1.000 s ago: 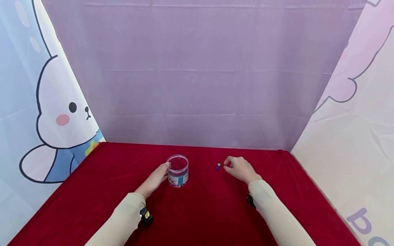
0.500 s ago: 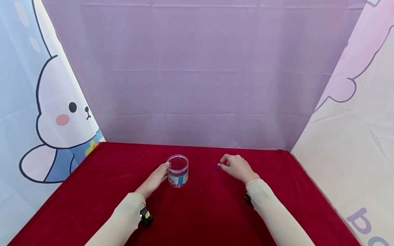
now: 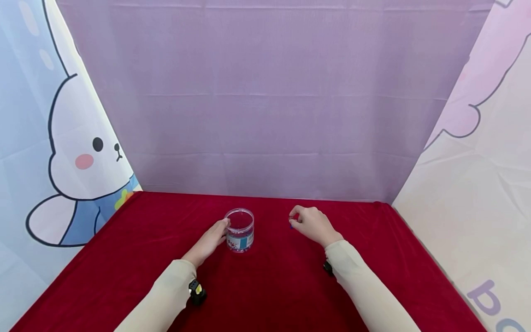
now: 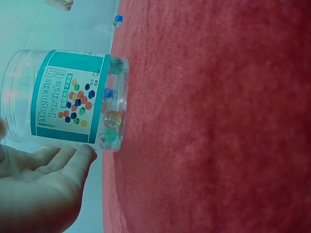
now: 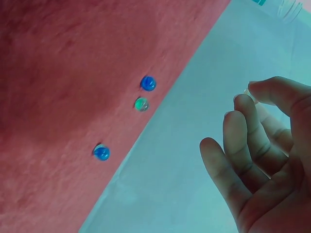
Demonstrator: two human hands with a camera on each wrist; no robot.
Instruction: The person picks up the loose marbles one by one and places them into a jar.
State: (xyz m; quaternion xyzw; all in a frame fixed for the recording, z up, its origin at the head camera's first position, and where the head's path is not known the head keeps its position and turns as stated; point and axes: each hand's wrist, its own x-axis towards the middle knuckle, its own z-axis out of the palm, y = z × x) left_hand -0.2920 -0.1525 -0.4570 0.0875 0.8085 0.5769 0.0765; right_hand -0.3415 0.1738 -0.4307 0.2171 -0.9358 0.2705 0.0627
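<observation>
My left hand (image 3: 211, 238) holds a clear plastic jar (image 3: 240, 228), its thumb at the rim and its fingers along the side. The open-topped jar stands upright on the red cloth. In the left wrist view it bears a teal and white label (image 4: 68, 97), and several glass marbles (image 4: 110, 136) lie at its bottom. To the right of the jar, my right hand (image 3: 313, 224) pinches a small pale, clear marble (image 5: 250, 92) between thumb and index finger, raised over the cloth. Below it lie two blue marbles (image 5: 148, 83) and a green one (image 5: 141, 104).
The red cloth (image 3: 265, 286) covers the table. A lilac curtain (image 3: 265, 101) hangs behind its far edge, with printed cloth panels (image 3: 83, 184) on both sides. A black wrist camera (image 3: 197, 293) sits at my left cuff.
My right hand has moved left, toward the jar, passing over the loose marbles and now partly hiding them in the head view. The left hand and the jar have stayed in place.
</observation>
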